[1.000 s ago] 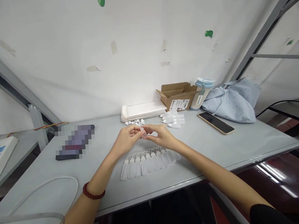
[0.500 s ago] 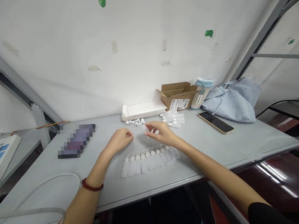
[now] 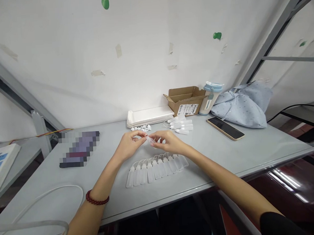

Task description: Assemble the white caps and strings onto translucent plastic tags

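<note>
Between both hands, above the middle of the table, is a small translucent plastic bottle point(image 3: 150, 140), tilted. My right hand point(image 3: 169, 142) grips it from the right with thumb and fingers. My left hand point(image 3: 130, 144) is closed in a pinch at the bottle's upper left end; the small piece in its fingertips is mostly hidden. Nearer me lies a slanted row of several similar bottles point(image 3: 150, 172), with thin curved white tubes point(image 3: 145, 161) at their tops. Just beyond my fingers sit several small white caps point(image 3: 141, 128). More loose bottles point(image 3: 183, 124) lie behind my right hand.
A stack of white trays point(image 3: 150, 114) and an open cardboard box point(image 3: 186, 103) stand against the wall, beside a blue-lidded cup point(image 3: 210, 99). Farther right are a phone point(image 3: 225, 128) and a light blue cloth bag point(image 3: 243, 107). A pixelated object point(image 3: 81, 149) and a white cable point(image 3: 52, 189) lie left.
My hands have come together: the left moved right and the right moved slightly left, so the fingers of both now meet at the bottle. The row of bottles stays put.
</note>
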### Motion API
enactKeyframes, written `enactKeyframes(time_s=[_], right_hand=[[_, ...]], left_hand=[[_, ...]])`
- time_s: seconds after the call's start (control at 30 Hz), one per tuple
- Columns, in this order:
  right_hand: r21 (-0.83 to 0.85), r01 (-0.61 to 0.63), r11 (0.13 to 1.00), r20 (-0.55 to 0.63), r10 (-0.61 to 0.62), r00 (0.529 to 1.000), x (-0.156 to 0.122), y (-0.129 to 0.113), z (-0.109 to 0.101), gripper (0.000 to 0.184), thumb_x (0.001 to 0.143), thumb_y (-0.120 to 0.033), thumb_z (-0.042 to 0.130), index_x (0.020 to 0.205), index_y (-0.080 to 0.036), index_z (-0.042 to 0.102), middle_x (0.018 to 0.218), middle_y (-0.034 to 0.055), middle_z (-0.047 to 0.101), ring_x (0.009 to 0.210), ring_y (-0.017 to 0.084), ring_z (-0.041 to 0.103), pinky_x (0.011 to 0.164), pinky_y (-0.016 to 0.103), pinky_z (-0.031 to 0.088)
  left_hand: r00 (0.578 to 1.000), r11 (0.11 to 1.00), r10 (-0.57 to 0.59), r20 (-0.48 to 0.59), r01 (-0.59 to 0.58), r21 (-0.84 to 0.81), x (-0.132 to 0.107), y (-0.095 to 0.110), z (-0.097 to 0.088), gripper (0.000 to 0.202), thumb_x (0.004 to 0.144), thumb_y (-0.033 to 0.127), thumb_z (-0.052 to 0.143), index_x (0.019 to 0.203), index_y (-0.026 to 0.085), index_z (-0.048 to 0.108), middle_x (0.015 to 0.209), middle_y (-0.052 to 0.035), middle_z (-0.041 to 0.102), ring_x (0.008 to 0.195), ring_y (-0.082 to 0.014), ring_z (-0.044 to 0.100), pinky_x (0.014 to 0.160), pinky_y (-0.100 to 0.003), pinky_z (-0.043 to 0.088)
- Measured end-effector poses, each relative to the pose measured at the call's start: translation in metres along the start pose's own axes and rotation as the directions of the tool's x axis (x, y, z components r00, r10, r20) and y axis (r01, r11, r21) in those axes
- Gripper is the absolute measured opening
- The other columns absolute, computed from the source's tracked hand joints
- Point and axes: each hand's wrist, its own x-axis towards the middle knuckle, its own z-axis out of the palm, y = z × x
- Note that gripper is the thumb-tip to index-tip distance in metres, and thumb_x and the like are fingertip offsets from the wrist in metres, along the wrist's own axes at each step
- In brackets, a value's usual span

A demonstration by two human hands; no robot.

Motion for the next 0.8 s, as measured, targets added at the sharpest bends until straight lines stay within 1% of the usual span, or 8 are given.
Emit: enactKeyframes(time_s=[0.13,0.23,0.3,0.43,0.5,0.7,0.8], right_hand=[[-0.014,-0.021,1.000,-0.015,0.020,1.000,0.0005,0.0032,0.0008,0.024,0.081,-0.022,0.059,0.103,-0.016,0.065,0.090,0.0051,0.067,0.072,0.012,0.059,0.061,0.024,0.048],[0.002,-0.050,0.999,-0.055,0.050,0.997,0.0001,0.0059,0.0020,0.036,0.079,-0.024,0.061,0.114,-0.015,0.059,0.088,0.0051,0.065,0.072,0.013,0.060,0.061,0.025,0.049],[0.010,-0.045,0.999,-0.071,0.045,0.996,-0.0001,0.0067,0.0024,0.041,0.079,-0.025,0.061,0.119,-0.016,0.056,0.087,0.0044,0.065,0.072,0.013,0.060,0.061,0.025,0.050],[0.013,-0.022,1.000,-0.073,0.023,0.997,-0.0003,0.0053,0.0017,0.036,0.081,-0.025,0.058,0.117,-0.020,0.058,0.087,0.0033,0.064,0.073,0.013,0.060,0.061,0.025,0.049],[0.012,-0.020,1.000,-0.078,0.021,0.997,-0.0003,0.0042,0.0011,0.035,0.081,-0.026,0.058,0.116,-0.020,0.058,0.088,0.0031,0.064,0.074,0.013,0.061,0.061,0.025,0.049],[0.027,-0.010,1.000,-0.102,0.013,0.995,-0.0004,0.0029,0.0008,0.029,0.080,-0.026,0.058,0.109,-0.018,0.057,0.088,0.0034,0.065,0.074,0.013,0.061,0.062,0.025,0.049],[0.014,0.001,1.000,-0.117,0.001,0.993,0.0001,0.0029,0.0015,0.026,0.081,-0.027,0.058,0.106,-0.018,0.056,0.089,0.0036,0.065,0.073,0.013,0.061,0.062,0.025,0.049]], left_hand=[[1.000,1.000,0.011,-0.020,-0.010,0.015,-0.0009,0.0024,0.0005,0.023,0.075,0.038,0.060,0.085,0.019,0.069,0.093,-0.0045,0.070,0.070,-0.0167,0.062,0.067,-0.028,0.048],[0.999,0.999,0.035,-0.016,-0.035,0.019,-0.0018,0.0036,0.0014,0.023,0.076,0.038,0.059,0.086,0.020,0.069,0.094,-0.0041,0.070,0.065,-0.0152,0.061,0.064,-0.028,0.048],[0.998,0.998,0.057,-0.019,-0.057,-0.008,-0.0019,0.0036,0.0019,0.024,0.076,0.040,0.060,0.086,0.020,0.070,0.094,-0.0042,0.071,0.069,-0.0164,0.063,0.066,-0.028,0.049],[0.997,0.993,0.066,-0.033,-0.069,-0.096,-0.0013,0.0027,0.0020,0.027,0.079,0.042,0.059,0.086,0.020,0.071,0.093,-0.0049,0.072,0.087,-0.0209,0.064,0.075,-0.029,0.050],[0.998,0.989,0.051,-0.037,-0.055,-0.136,-0.0011,0.0025,0.0021,0.026,0.080,0.042,0.059,0.085,0.020,0.072,0.092,-0.0040,0.073,0.090,-0.0212,0.064,0.077,-0.029,0.049],[0.996,0.973,-0.032,-0.081,0.013,-0.232,-0.0020,0.0023,0.0035,0.020,0.073,0.037,0.068,0.082,0.021,0.073,0.088,-0.0030,0.074,0.084,-0.0203,0.065,0.070,-0.027,0.050],[0.995,0.970,-0.067,-0.079,0.046,-0.239,-0.0025,0.0028,0.0040,0.021,0.071,0.037,0.070,0.083,0.020,0.073,0.088,-0.0038,0.073,0.080,-0.0199,0.065,0.065,-0.027,0.050]])
